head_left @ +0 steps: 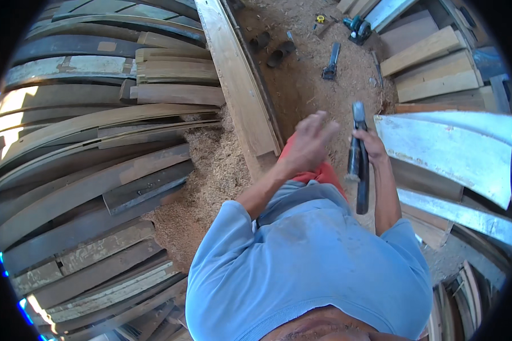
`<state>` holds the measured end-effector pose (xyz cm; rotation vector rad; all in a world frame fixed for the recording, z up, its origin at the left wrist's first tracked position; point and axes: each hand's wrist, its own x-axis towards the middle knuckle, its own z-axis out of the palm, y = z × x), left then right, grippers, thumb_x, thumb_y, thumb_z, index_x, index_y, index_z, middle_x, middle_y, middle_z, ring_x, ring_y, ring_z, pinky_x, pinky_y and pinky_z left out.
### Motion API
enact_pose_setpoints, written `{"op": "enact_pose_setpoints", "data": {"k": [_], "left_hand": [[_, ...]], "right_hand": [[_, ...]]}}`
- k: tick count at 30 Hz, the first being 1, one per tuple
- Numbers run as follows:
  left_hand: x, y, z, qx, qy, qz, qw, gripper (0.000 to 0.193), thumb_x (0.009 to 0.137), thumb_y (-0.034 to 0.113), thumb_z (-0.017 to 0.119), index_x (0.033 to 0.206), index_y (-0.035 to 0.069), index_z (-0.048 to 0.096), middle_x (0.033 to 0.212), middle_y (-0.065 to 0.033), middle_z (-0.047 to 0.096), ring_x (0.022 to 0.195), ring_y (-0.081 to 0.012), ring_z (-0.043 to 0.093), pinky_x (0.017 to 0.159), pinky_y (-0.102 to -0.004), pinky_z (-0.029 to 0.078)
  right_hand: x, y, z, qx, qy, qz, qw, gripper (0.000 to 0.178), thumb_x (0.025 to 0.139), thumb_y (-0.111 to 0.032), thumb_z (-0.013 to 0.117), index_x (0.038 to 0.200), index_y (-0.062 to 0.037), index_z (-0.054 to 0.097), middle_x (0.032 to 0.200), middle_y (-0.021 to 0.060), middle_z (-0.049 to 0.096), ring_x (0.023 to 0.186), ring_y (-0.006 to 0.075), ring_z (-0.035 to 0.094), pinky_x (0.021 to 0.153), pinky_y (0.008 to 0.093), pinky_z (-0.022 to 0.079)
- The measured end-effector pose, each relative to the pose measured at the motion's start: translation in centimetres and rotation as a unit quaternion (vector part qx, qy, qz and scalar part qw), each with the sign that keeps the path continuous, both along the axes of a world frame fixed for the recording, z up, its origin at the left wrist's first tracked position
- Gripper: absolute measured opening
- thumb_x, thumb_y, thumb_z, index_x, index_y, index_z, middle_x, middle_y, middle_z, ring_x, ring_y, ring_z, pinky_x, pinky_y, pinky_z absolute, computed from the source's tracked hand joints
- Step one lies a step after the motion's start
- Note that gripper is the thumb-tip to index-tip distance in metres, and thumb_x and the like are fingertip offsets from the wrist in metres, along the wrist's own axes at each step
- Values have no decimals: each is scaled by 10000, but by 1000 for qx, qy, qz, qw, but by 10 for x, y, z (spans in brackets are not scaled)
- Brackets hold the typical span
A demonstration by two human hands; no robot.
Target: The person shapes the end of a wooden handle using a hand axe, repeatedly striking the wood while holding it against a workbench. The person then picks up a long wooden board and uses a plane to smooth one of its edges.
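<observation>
My right hand (374,145) is closed around a dark hammer-like tool (354,162), held roughly upright. Its upper end is bare silvery metal, and another metal end shows lower down. A black handle (362,196) reaches below the hand beside it; whether this is one tool or two together I cannot tell. My left hand (313,142) is raised in front of my body, over my red-clad leg. Its fingers are stretched out, partly smeared by motion, with nothing seen in them. Closest to it on the left lies a long pale wooden plank (242,85).
Stacked boards (85,102) fill the left side, with wood shavings (216,165) beside them. Ahead on the ground lie dark sandals (279,55), a blue-handled hand tool (331,61), a green circular saw (358,29) and a yellow tape measure (320,19). A white-painted board (455,150) leans at right.
</observation>
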<state>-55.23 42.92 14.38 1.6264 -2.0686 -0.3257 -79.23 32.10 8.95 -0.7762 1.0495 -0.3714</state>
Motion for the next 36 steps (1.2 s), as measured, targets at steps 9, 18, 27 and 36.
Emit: {"op": "enact_pose_setpoints", "data": {"k": [9,18,27,36], "left_hand": [[31,1,58,-105,386,-132,907,326,710,33,800,959,85,596,1167,-179,662,1075,-320,636,928,-436,500],[122,-20,23,2,545,108,832,252,912,47,716,1037,93,502,768,14,600,685,-71,612,548,-238,487],[137,-28,-9,-40,469,135,872,209,925,70,726,985,91,527,752,12,601,613,-64,587,527,-228,473],[146,-41,-17,-4,489,121,864,165,921,58,719,957,71,559,730,12,602,590,-67,602,518,-227,473]], "right_hand": [[95,52,74,-243,-1,39,969,334,898,-309,705,1053,-15,676,877,30,688,689,131,630,669,280,516],[134,103,137,-359,-48,-113,925,125,922,-137,705,918,-31,640,767,29,657,691,90,612,646,275,496],[126,142,109,-327,-106,-102,933,59,914,-47,704,913,-65,648,859,-33,636,788,47,571,700,264,480],[124,140,102,-318,-98,-96,938,76,927,-82,710,959,-70,642,887,-30,636,819,57,570,731,274,484]]}}
